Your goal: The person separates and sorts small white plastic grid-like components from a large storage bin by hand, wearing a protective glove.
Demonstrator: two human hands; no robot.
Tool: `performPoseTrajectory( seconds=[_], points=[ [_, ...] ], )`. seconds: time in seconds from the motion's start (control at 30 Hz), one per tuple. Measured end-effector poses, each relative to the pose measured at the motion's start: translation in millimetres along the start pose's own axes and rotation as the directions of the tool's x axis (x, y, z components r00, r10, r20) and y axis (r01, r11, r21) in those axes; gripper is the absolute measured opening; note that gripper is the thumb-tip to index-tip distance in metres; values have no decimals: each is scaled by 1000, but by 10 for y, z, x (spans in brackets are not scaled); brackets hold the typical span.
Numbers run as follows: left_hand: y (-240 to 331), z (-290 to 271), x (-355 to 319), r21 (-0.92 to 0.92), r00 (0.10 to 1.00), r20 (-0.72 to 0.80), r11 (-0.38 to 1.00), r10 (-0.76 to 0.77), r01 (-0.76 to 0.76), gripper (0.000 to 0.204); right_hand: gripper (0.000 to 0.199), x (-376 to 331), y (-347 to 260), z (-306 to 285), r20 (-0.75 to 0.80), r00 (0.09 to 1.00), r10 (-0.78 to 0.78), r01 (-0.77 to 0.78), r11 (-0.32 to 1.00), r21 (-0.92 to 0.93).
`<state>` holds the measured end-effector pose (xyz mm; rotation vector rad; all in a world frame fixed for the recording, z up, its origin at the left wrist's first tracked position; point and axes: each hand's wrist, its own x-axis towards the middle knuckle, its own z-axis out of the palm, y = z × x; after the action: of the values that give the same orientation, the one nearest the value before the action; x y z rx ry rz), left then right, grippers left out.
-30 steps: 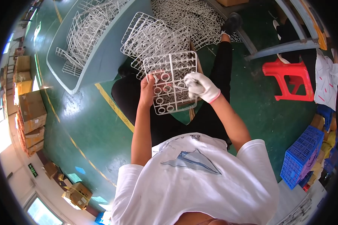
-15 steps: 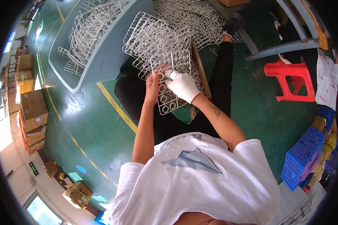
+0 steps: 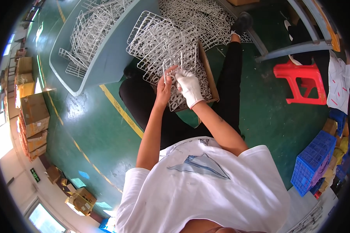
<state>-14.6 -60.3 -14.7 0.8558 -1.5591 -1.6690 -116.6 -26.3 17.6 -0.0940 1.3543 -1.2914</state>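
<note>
White glove (image 3: 190, 89), whitish frames (image 3: 156, 40), blue-grey bin (image 3: 112, 58), red stool (image 3: 295, 70), blue crate (image 3: 313, 159), green floor (image 3: 270, 106) with yellow stripes (image 3: 121, 111)

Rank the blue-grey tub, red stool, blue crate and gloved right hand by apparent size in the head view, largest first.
1. Blue-grey tub, even cut off above
2. Red stool and blue crate: too alike to rank
3. Gloved right hand

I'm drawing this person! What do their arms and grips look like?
Short white sleeves leave both forearms bare. The right grip wears a white glove; the left grip is bare. A small, faint dark mark shows on the right forearm.
</note>
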Motion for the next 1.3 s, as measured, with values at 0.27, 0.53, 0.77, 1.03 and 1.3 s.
performPoseTrajectory(
  seconds=[0.27, 0.53, 0.77, 1.03, 1.3],
  points=[
    [-44, -39, 5, -1, 998, 29, 998, -63, 63, 57, 15, 112, 60, -377, 271, 953, 132, -165, 981, 103],
    [21, -149, 28, -200, 977, 32, 957, -210, 213, 62, 19, -210, -267, -305, 225, 963, 148, -97, 970, -223],
    [124, 34, -16, -392, 980, 78, 899, -181, 197, 67, 25, -94, 156, -172, 517, 657, -548, 633, 29, -774],
    [-49, -5, 11, -274, 987, 45, 948, -155, 161, 62, 17, 34, 215, -140, 454, 664, -594, 558, -11, -830],
    [-5, -38, 32, -358, 972, -60, 914, -228, 192, 56, 38, 124, 25, -492, 561, 811, 164, -203, 979, 8]
  ],
)
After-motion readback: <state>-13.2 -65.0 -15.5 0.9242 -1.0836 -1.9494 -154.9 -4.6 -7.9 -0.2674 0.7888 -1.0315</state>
